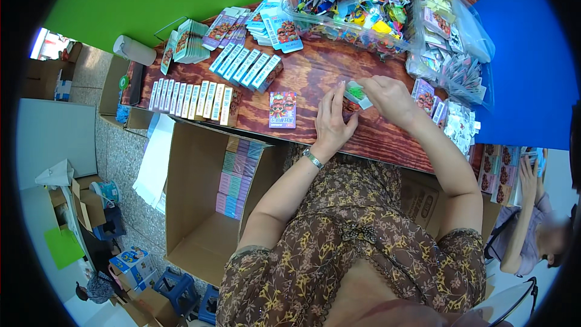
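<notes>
My left hand (pixel 333 122) is closed around the side of a small open carton (pixel 350 106) at the table's front edge. A bright green piece (pixel 357 92) shows at the carton's open top, beside a pale flap. My right hand (pixel 386 98) is at that opening, fingers pinched together; what they grip is hidden. A closed purple picture box (pixel 282 110) lies flat to the left of my left hand. Farther left, a row of filled boxes (pixel 190 101) stands on edge, with a second group of blue-white boxes (pixel 246 66) behind it.
A clear bin (pixel 354 24) heaped with colourful small pieces stands at the back. Packets (pixel 460 75) fill a container at right. Flat cartons (pixel 191 41) stand back left. Below the table edge sits a cardboard box (pixel 200 206) holding stacked boxes. A co-worker's hands (pixel 528 178) are at far right.
</notes>
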`<state>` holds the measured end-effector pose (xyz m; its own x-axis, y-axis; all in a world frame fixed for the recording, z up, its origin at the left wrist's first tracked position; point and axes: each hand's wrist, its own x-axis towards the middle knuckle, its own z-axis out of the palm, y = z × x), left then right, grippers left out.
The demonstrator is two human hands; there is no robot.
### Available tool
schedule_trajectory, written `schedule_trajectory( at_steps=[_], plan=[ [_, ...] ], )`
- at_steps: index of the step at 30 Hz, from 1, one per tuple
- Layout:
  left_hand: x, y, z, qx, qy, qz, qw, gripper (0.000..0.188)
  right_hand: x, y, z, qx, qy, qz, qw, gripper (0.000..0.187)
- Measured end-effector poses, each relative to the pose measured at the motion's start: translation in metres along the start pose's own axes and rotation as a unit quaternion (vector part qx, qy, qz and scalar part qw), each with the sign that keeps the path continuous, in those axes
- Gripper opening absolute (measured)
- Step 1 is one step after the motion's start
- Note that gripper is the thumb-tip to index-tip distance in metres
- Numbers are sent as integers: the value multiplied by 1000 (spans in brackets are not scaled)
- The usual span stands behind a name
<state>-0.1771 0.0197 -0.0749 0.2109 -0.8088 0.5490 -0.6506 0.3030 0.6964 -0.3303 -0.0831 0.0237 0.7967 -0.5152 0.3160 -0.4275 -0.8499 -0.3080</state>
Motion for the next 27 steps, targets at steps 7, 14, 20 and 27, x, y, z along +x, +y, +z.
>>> schedule_trajectory(
  at_steps=[7, 14, 20, 27],
  plan=[
    [0, -1, 0, -1, -10, -26, 1000, 91, 8, -12, -15, 40, 87, -3, 995, 19],
    [0, 2, 1, -12, -17, -34, 999, 91, 11, -18, -5, 15, 52, -55, 997, 20],
    [0, 4, 0, -23, -23, -55, 998, 91, 6, -10, 5, 60, 43, 3, 997, 22],
    [0, 7, 2, 8, -33, -62, 998, 93, 12, -14, 6, 80, 97, 29, 992, 19]
  ],
)
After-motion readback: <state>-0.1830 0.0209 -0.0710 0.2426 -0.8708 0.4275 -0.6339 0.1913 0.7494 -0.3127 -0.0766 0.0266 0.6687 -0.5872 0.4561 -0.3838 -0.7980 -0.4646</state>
